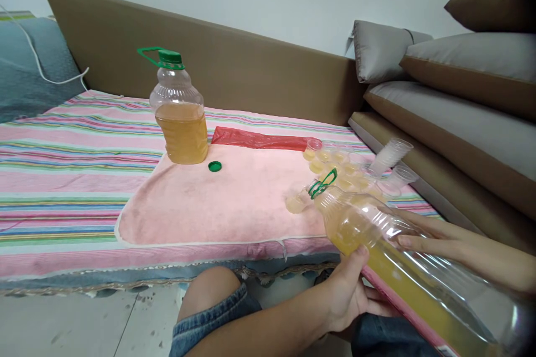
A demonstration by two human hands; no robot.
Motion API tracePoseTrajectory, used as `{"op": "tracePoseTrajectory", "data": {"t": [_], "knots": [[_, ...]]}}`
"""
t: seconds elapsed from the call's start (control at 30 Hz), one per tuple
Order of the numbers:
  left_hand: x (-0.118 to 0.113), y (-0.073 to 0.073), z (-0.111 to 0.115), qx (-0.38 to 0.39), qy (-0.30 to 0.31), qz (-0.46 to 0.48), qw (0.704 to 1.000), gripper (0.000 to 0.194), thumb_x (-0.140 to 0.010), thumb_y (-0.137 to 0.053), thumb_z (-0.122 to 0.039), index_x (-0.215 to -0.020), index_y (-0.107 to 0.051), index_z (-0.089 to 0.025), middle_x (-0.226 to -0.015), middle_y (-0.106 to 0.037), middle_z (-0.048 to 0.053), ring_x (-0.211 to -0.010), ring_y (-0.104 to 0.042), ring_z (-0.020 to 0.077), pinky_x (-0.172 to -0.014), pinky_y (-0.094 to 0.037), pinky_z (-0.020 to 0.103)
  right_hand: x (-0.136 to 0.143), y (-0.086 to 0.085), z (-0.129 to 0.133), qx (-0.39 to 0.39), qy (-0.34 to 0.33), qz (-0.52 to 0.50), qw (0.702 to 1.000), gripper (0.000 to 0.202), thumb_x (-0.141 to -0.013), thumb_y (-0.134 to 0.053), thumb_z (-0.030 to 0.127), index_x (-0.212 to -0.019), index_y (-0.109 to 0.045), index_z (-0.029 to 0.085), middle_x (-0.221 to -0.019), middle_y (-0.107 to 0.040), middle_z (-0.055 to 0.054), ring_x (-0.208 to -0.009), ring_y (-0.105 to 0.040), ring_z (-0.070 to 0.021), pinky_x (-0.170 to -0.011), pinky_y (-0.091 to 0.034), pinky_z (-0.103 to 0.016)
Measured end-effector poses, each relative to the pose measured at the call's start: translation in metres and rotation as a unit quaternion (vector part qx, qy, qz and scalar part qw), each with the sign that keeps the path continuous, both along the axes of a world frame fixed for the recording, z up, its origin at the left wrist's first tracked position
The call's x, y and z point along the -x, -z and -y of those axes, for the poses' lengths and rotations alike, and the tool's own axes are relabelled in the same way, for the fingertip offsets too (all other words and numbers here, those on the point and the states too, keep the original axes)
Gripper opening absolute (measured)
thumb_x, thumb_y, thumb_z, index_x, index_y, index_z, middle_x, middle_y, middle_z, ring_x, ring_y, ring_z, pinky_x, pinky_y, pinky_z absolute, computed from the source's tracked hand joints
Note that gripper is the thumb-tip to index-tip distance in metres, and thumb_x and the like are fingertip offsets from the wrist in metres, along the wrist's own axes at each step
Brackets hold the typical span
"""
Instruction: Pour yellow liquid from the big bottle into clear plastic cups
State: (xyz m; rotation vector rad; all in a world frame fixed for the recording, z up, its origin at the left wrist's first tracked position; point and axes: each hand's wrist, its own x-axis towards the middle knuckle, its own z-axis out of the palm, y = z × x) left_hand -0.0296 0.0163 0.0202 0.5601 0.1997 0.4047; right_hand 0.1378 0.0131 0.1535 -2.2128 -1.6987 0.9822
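Note:
A large clear plastic bottle [355,220] of yellow liquid is tilted on its side, its open mouth pointing left. My left hand [352,295] grips it from below near the shoulder, thumb up on the side. Over the upper side lies my right hand [431,237], fingers wrapped on the plastic. The green ring and handle [329,181] hang at the neck. Right at the mouth stands a small clear cup [295,203] with pale liquid in it. Behind the neck, several clear cups [347,169] holding yellow liquid stand close together.
A second bottle [184,131], green-capped and partly filled, stands upright at the left beside a loose green cap [215,166]. A red plastic bag [263,139] lies behind the pink cloth [218,206]. Stacked empty cups [391,157] lean near the cushions [464,106].

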Motion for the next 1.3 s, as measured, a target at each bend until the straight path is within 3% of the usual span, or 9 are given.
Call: {"op": "tracePoseTrajectory", "data": {"t": [0.27,0.43,0.53,0.77,1.0,1.1,1.3], "knots": [[-0.002,0.004,0.001,0.002,0.001,0.009,1.000,0.129,-0.040,-0.059,-0.090,-0.141,-0.035,-0.013,-0.145,-0.043,0.026,-0.136,-0.037,0.0437,-0.108,-0.026,0.066,0.001,-0.001,0.002,0.020,-0.007,-0.025,0.999,0.083,-0.073,-0.059,0.068,-0.145,-0.041,0.031,-0.154,-0.034,0.003,-0.144,-0.026,-0.0281,-0.118,-0.016,-0.042],[-0.002,0.007,0.001,-0.011,-0.007,0.026,1.000,0.114,-0.053,-0.055,-0.088,-0.139,-0.038,-0.016,-0.143,-0.045,0.024,-0.132,-0.043,0.0412,-0.108,-0.027,0.066,0.003,-0.002,0.001,0.027,-0.011,-0.039,0.999,0.081,-0.073,-0.060,0.068,-0.144,-0.042,0.033,-0.154,-0.034,0.004,-0.144,-0.024,-0.0287,-0.118,-0.013,-0.042],[-0.002,0.007,0.001,-0.011,-0.008,0.025,1.000,0.113,-0.053,-0.055,-0.088,-0.138,-0.040,-0.016,-0.144,-0.044,0.024,-0.132,-0.043,0.0418,-0.107,-0.026,0.067,0.000,-0.001,0.000,0.024,-0.002,-0.023,0.999,0.081,-0.073,-0.060,0.068,-0.144,-0.041,0.033,-0.154,-0.033,0.005,-0.145,-0.022,-0.0292,-0.118,-0.011,-0.044],[-0.003,0.009,0.000,-0.009,-0.003,0.030,1.000,0.113,-0.052,-0.056,-0.088,-0.137,-0.041,-0.016,-0.146,-0.041,0.024,-0.132,-0.043,0.0414,-0.107,-0.028,0.066,0.002,-0.002,0.001,0.002,-0.010,-0.029,1.000,0.079,-0.073,-0.062,0.064,-0.143,-0.044,0.032,-0.152,-0.038,0.002,-0.142,-0.027,-0.0313,-0.116,-0.017,-0.045],[-0.002,0.010,0.001,-0.006,-0.010,0.033,0.999,0.107,-0.054,-0.057,-0.087,-0.135,-0.043,-0.019,-0.145,-0.043,0.022,-0.129,-0.047,0.0407,-0.106,-0.028,0.067,0.005,-0.004,0.001,-0.002,-0.018,-0.052,0.999,0.072,-0.076,-0.062,0.062,-0.141,-0.047,0.034,-0.150,-0.040,0.004,-0.142,-0.028,-0.0294,-0.117,-0.022,-0.040],[-0.002,0.011,0.001,-0.002,-0.015,0.040,0.999,0.101,-0.058,-0.057,-0.085,-0.135,-0.044,-0.020,-0.143,-0.046,0.021,-0.127,-0.049,0.0396,-0.106,-0.028,0.067,0.004,-0.003,0.002,0.000,-0.018,-0.059,0.998,0.074,-0.077,-0.061,0.062,-0.143,-0.044,0.034,-0.152,-0.037,0.005,-0.144,-0.023,-0.0274,-0.118,-0.019,-0.038],[-0.002,0.010,0.001,-0.008,-0.016,0.037,0.999,0.104,-0.059,-0.055,-0.084,-0.137,-0.041,-0.017,-0.137,-0.052,0.023,-0.129,-0.046,0.0404,-0.106,-0.027,0.068,0.007,-0.006,0.003,-0.001,-0.014,-0.048,0.999,0.074,-0.076,-0.061,0.063,-0.141,-0.047,0.033,-0.151,-0.040,0.004,-0.142,-0.028,-0.0289,-0.117,-0.020,-0.039]]}}
